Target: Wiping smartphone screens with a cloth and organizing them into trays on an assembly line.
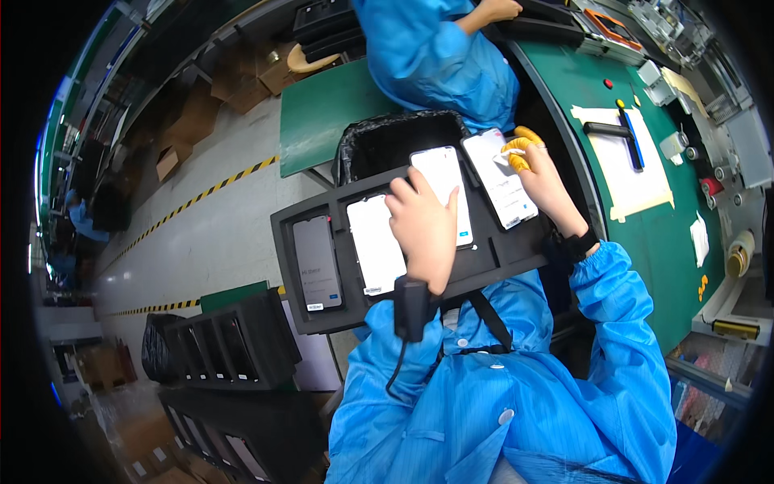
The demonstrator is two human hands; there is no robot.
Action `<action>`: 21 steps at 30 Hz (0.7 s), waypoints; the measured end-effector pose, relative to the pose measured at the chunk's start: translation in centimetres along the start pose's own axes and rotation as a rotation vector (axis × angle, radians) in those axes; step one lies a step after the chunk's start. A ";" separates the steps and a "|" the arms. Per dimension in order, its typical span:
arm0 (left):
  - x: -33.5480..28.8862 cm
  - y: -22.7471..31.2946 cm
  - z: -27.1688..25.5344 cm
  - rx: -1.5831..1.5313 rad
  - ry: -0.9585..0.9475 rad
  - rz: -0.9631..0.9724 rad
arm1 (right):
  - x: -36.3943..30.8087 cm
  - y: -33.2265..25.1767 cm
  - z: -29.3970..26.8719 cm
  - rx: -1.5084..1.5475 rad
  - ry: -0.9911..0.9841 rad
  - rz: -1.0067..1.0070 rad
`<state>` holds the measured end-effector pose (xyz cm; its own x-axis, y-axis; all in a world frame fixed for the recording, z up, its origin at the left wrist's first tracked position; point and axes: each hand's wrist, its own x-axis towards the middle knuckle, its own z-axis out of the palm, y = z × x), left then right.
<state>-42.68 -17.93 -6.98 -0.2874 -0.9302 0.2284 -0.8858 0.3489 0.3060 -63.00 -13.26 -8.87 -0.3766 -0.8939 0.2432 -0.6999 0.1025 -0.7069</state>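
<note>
A black foam tray (322,323) lies in front of me with several smartphones in its slots. My left hand (427,230) rests spread, palm down, across the neighbouring edges of two lit white-screened phones, the left phone (376,250) and the middle phone (451,173). At the tray's right end, a third lit phone (504,189) lies tilted. Over its upper part, my right hand (542,177), with yellow finger cots on its fingertips, pinches a small white wipe (503,156) against the screen. A dimmer grey-screened phone (315,262) sits in the leftmost slot.
Beyond the tray stands a bin lined with a black bag (351,153), near a co-worker in blue (443,56). On the right, a green workbench (653,234) carries a black-handled tool (609,129) and rolls. More phone trays (234,339) are at lower left.
</note>
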 end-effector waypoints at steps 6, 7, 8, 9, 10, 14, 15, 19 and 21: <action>-3.2 -7.1 -2.4 0.314 -0.198 -0.258 | -0.7 -6.3 1.1 0.426 -0.153 0.086; -3.7 -6.7 -1.8 0.352 -0.141 -0.209 | -0.9 -7.0 1.9 0.601 -0.203 0.159; -3.8 -6.5 -1.5 0.332 -0.143 -0.201 | -1.1 -7.5 2.6 0.692 -0.238 0.227; -3.5 -6.3 -1.8 0.311 -0.149 -0.189 | -1.3 -8.2 3.3 0.781 -0.272 0.301; -2.9 -6.5 -2.2 0.243 -0.159 -0.217 | -1.2 -9.8 3.0 0.864 -0.330 0.290; -1.7 -6.5 -3.4 0.053 0.027 -0.247 | -0.5 -11.4 4.3 1.197 -0.351 0.343; -1.2 -7.2 -3.4 0.062 0.031 -0.268 | -0.3 -11.3 4.9 1.200 -0.376 0.342; -0.1 -8.8 -3.5 0.098 0.067 -0.207 | 0.6 -10.6 5.2 1.189 -0.437 0.251; -1.2 -11.3 -4.9 0.191 0.122 -0.250 | 0.6 -10.8 5.3 1.104 -0.526 0.224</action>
<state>-30.56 -20.22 -6.12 -0.0168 -0.9597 0.2807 -0.9791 0.0728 0.1901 -52.47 -17.24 -4.54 0.0455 -0.9965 -0.0703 0.3293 0.0814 -0.9407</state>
